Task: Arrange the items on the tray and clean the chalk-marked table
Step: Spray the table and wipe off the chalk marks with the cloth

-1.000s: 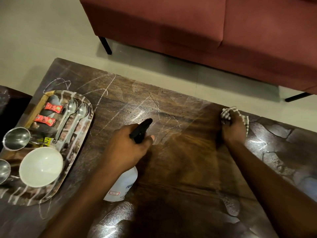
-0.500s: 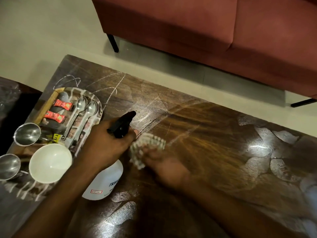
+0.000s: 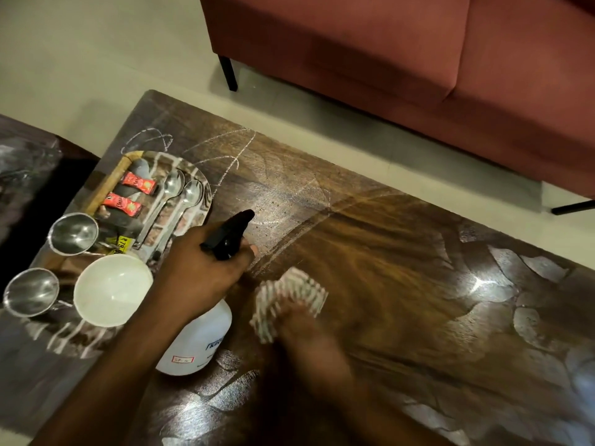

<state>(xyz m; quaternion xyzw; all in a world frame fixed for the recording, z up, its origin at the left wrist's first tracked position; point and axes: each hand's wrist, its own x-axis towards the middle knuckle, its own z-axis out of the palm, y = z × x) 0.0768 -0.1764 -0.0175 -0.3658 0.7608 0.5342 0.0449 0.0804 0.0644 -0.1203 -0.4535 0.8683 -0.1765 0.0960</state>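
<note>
My left hand (image 3: 199, 272) grips the black trigger head of a white spray bottle (image 3: 196, 342) that stands on the dark wooden table (image 3: 402, 252). Just right of it, my right hand (image 3: 309, 333), blurred by motion, presses a striped cloth (image 3: 289, 297) onto the tabletop. White chalk lines (image 3: 225, 156) run across the table's far left part, beside and beyond the tray. The oval patterned tray (image 3: 193, 175) at the left carries two red sachets (image 3: 138, 183), two spoons (image 3: 175, 191), two steel cups (image 3: 74, 233) and a white bowl (image 3: 112, 289).
A red sofa (image 3: 402, 59) on black legs stands beyond the table's far edge, across a strip of pale floor. A dark piece of furniture (image 3: 29, 175) sits left of the table. The table's right part shines wet.
My right hand has swept the cloth from the table's far right edge to beside the spray bottle. My left hand kept its grip on the bottle. The camera view shifted slightly.
</note>
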